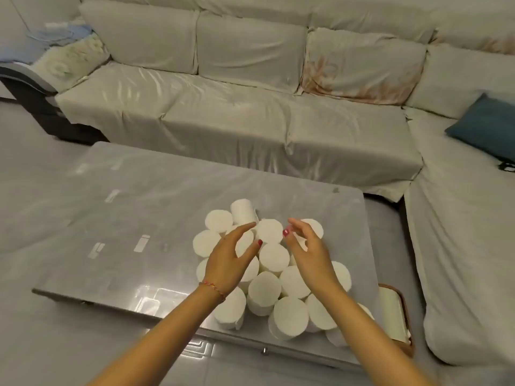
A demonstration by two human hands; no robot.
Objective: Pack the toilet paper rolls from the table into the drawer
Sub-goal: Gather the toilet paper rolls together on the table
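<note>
Both forearms were bare, with no sleeves showing anywhere up to the bottom edge of the view. The left hand (227, 263) wore a thin braided thread bracelet (213, 288) at the wrist, in mixed red and yellowish strands. The right hand (309, 252) had no jewellery. Nails visible on both hands were painted dark red.

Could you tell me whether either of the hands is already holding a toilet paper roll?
No, the left hand and right hand hover open above the toilet paper rolls.
</note>
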